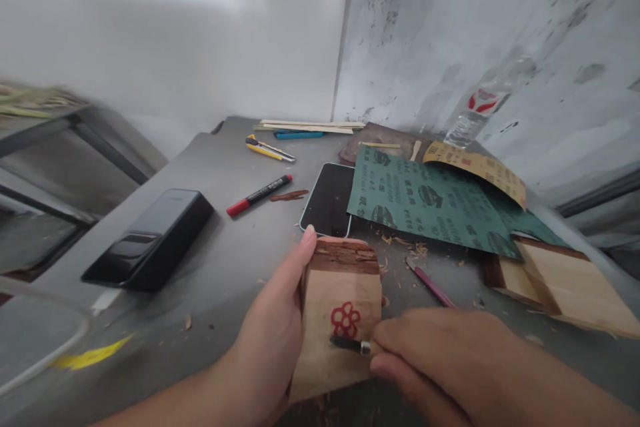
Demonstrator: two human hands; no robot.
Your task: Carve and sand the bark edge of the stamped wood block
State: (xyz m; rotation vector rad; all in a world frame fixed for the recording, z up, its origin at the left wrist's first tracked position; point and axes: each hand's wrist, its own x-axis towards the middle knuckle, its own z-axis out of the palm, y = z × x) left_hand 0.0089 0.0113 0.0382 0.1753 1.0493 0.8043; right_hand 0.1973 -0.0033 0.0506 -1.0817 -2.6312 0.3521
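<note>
Wood block, head view: your bark-edged wood block [319,343] is in front of you over the desk [235,253], a red flower [345,320] on its pale face.
Left fingers: your left hand [274,328] clasps the block's left side, thumb up by the bark; the other fingers are hidden.
Right fingers: your right hand [435,353] pinches a small knife [346,343], blade at the flower's lower edge.
Step in hand: apparently carving around the flower.
Next move: calls for a firm block and short, controlled strokes.
</note>
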